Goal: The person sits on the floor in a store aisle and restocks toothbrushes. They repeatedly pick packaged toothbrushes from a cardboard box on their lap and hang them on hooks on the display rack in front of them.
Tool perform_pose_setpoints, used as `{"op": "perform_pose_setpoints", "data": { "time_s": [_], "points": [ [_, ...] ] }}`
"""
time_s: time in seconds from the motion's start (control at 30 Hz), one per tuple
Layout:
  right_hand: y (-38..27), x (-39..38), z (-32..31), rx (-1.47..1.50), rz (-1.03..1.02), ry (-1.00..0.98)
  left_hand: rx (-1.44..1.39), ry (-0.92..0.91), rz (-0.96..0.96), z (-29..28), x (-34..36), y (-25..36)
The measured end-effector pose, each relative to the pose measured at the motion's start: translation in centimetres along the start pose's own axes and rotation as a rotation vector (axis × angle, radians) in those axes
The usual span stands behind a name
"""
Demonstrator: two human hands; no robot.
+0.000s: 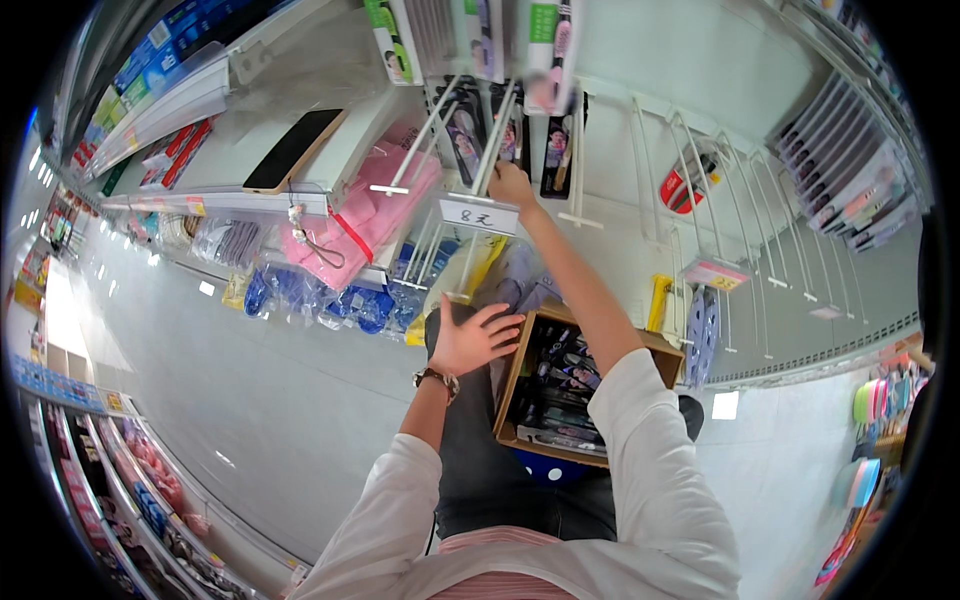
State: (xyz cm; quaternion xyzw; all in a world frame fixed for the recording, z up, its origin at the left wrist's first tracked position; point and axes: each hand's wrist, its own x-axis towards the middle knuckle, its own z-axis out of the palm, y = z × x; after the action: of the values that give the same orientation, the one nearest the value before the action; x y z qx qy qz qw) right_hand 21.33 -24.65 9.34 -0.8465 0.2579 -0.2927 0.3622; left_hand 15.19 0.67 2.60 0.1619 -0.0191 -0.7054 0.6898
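Note:
My right hand (513, 187) reaches up to the hanging rack, its fingers closed at the lower end of a slim black package (507, 135) beside a white display hook (494, 140). The price holder in front partly hides the grip. Similar slim black packages (557, 150) hang on either side. On my lap rests an open brown cardboard box (508, 397), holding many slim dark packages (565, 375); my right forearm passes above it. Fingers spread and holding nothing, my left hand (468, 338) is at the box's left edge.
A phone (295, 150) lies on the white shelf at left, above a pink bagged item (362, 215). A white price holder (480, 215) and bare metal hooks (700, 190) jut out. Blue plastic-wrapped goods (320, 300) hang below. A red package (688, 183) hangs at right.

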Motion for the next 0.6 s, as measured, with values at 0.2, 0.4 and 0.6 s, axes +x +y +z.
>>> {"op": "perform_pose_setpoints", "data": {
  "time_s": [0.2, 0.4, 0.6],
  "points": [
    [-0.4, -9.7, -4.8, 0.041, -0.152, -0.063, -0.033, 0.068, 0.026, -1.0, -0.4, 0.0],
    [2.1, -21.9, -15.9, 0.128, 0.157, -0.476, 0.058, 0.059, -0.018, 0.0, 0.1, -0.6],
    [3.9, -28.5, -19.6, -0.312, -0.247, -0.189, 0.141, -0.21, -0.201, 0.3, -0.3, -0.3]
  ]
}}
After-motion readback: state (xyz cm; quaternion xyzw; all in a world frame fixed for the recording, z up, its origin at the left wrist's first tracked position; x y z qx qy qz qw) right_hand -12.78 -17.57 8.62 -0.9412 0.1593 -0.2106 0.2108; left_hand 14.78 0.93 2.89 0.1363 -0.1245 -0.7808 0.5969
